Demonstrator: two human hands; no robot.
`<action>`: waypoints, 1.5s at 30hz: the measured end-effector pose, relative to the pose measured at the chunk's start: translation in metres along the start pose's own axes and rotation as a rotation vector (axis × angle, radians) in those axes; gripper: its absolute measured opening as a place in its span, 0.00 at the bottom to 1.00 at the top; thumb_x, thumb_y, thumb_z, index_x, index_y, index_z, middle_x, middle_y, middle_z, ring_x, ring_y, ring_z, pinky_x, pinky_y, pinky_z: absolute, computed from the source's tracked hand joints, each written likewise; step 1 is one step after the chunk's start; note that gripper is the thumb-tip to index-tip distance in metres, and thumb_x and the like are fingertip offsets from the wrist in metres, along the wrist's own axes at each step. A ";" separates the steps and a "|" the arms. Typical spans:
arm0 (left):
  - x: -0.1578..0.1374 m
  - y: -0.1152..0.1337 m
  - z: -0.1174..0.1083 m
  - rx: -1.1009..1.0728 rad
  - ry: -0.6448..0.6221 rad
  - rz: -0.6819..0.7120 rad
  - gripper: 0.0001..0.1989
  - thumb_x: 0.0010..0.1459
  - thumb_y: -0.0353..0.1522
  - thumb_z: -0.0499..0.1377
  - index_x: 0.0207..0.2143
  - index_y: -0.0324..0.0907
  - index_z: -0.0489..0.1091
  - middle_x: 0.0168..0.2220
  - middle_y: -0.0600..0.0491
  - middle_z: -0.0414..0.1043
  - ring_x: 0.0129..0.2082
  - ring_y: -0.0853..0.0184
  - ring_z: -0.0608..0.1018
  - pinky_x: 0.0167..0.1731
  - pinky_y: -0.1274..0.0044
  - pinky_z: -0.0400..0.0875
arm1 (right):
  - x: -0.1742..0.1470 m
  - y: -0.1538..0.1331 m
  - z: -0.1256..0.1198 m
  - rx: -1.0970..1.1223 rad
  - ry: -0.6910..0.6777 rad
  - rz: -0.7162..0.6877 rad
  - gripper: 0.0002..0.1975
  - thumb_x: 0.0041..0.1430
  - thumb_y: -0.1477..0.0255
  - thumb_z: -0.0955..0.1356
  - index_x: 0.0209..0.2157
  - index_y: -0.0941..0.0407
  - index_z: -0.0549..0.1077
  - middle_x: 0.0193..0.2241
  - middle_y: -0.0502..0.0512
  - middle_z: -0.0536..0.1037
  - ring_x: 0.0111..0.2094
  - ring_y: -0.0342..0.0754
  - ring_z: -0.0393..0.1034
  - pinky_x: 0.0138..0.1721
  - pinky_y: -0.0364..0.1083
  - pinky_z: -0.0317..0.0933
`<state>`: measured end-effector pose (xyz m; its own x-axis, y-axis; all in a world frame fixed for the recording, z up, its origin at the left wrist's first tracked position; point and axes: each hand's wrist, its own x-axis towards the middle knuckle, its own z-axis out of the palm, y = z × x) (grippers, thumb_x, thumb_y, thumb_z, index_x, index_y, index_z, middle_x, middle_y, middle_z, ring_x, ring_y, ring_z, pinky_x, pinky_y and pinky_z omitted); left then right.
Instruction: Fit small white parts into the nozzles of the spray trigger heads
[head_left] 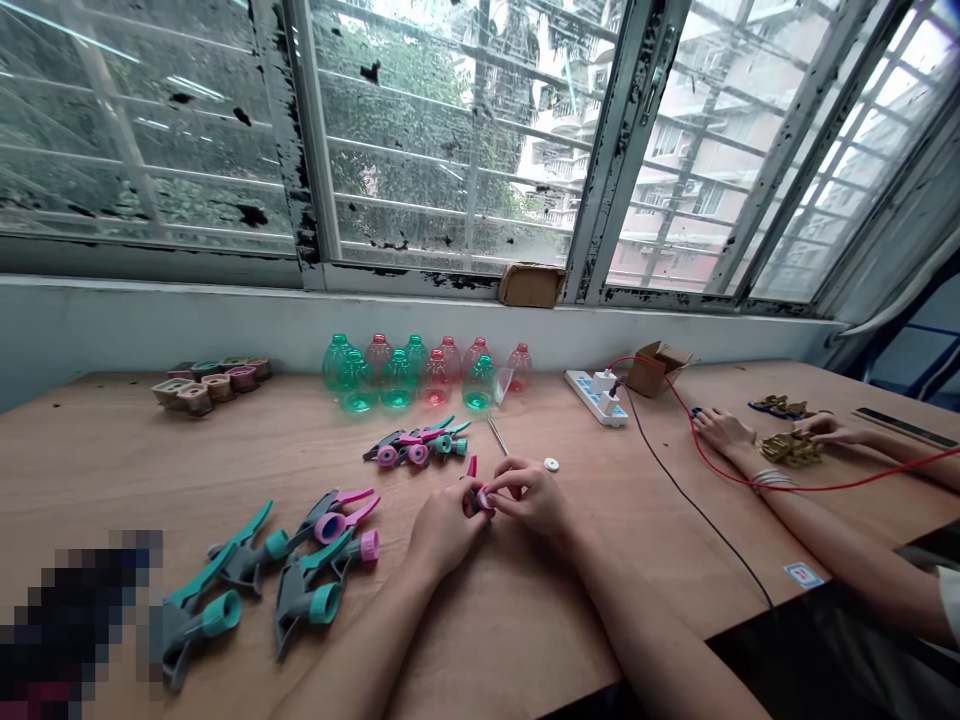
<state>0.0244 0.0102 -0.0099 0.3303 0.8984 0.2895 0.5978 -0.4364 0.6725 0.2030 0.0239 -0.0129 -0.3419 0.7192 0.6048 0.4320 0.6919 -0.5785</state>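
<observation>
In front of me my left hand (pixel 444 530) is closed round a small spray trigger head (pixel 472 468) with a pink lever, its body mostly hidden by the fingers. The fingertips of my right hand (pixel 534 497) are pinched at its pink collar (pixel 484 496), where something whitish shows, too small to name. Just beyond the hands lie tweezers or a similar thin metal tool (pixel 497 435) and a small white disc (pixel 551 465). To the left, several grey spray heads with teal or pink parts (pixel 304 595) lie loose, and a second cluster of spray heads (pixel 420 443) rests farther back.
Clear green and red bottles (pixel 398 380) stand along the wall. A power strip (pixel 598 398) with plugs, a red cable (pixel 697 430) and an open carton (pixel 656 370) are at right. Beyond, another person's hands (pixel 724 435) touch golden pieces (pixel 789 449). Stacked containers (pixel 214 385) sit back left.
</observation>
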 end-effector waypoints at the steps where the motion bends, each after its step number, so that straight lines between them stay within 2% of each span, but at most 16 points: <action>1: 0.000 0.000 0.000 0.007 0.003 0.002 0.09 0.53 0.34 0.56 0.36 0.44 0.73 0.25 0.56 0.71 0.24 0.70 0.69 0.23 0.81 0.53 | 0.000 -0.001 -0.001 -0.014 0.002 -0.003 0.05 0.52 0.71 0.70 0.31 0.54 0.79 0.29 0.51 0.72 0.20 0.37 0.56 0.21 0.39 0.53; 11: 0.000 -0.004 0.003 0.029 0.008 0.014 0.08 0.52 0.33 0.57 0.35 0.45 0.73 0.27 0.56 0.73 0.26 0.70 0.71 0.23 0.81 0.54 | 0.000 -0.005 0.001 -0.148 -0.024 -0.027 0.04 0.52 0.71 0.70 0.29 0.54 0.79 0.29 0.51 0.73 0.21 0.37 0.59 0.24 0.39 0.55; 19: -0.001 -0.005 0.003 0.056 0.012 0.012 0.08 0.53 0.34 0.57 0.35 0.46 0.73 0.26 0.57 0.72 0.24 0.70 0.70 0.22 0.81 0.52 | 0.000 -0.008 0.003 -0.175 0.015 -0.018 0.04 0.51 0.71 0.70 0.27 0.54 0.79 0.24 0.50 0.73 0.23 0.39 0.63 0.25 0.39 0.55; 23: -0.001 -0.004 0.003 0.061 0.023 -0.004 0.09 0.53 0.36 0.58 0.37 0.46 0.74 0.26 0.56 0.73 0.24 0.70 0.70 0.22 0.80 0.51 | -0.002 -0.008 -0.001 -0.154 0.027 -0.032 0.05 0.51 0.73 0.69 0.26 0.55 0.79 0.22 0.50 0.72 0.22 0.39 0.61 0.24 0.39 0.54; 31: -0.001 -0.003 0.003 0.027 0.011 -0.020 0.09 0.51 0.33 0.58 0.36 0.46 0.74 0.26 0.57 0.73 0.25 0.70 0.71 0.23 0.80 0.53 | -0.007 -0.001 -0.003 -0.109 -0.083 -0.074 0.12 0.44 0.81 0.66 0.28 0.55 0.79 0.23 0.49 0.74 0.22 0.39 0.64 0.25 0.39 0.55; 40: -0.001 0.002 -0.001 0.027 -0.008 -0.027 0.08 0.51 0.32 0.58 0.34 0.44 0.73 0.26 0.56 0.73 0.26 0.70 0.71 0.24 0.81 0.54 | -0.005 -0.006 -0.006 -0.220 -0.168 -0.074 0.12 0.45 0.79 0.66 0.29 0.52 0.79 0.24 0.49 0.76 0.24 0.42 0.67 0.28 0.40 0.57; 45: -0.001 0.001 0.000 0.039 -0.007 -0.020 0.06 0.50 0.32 0.58 0.33 0.44 0.73 0.24 0.57 0.71 0.23 0.71 0.68 0.23 0.81 0.52 | -0.006 -0.005 -0.003 -0.228 -0.153 -0.096 0.11 0.46 0.77 0.67 0.30 0.52 0.79 0.24 0.49 0.76 0.24 0.42 0.67 0.28 0.40 0.57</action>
<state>0.0240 0.0088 -0.0095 0.3225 0.9068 0.2714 0.6327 -0.4198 0.6507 0.2052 0.0155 -0.0118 -0.5045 0.6643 0.5515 0.5625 0.7375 -0.3739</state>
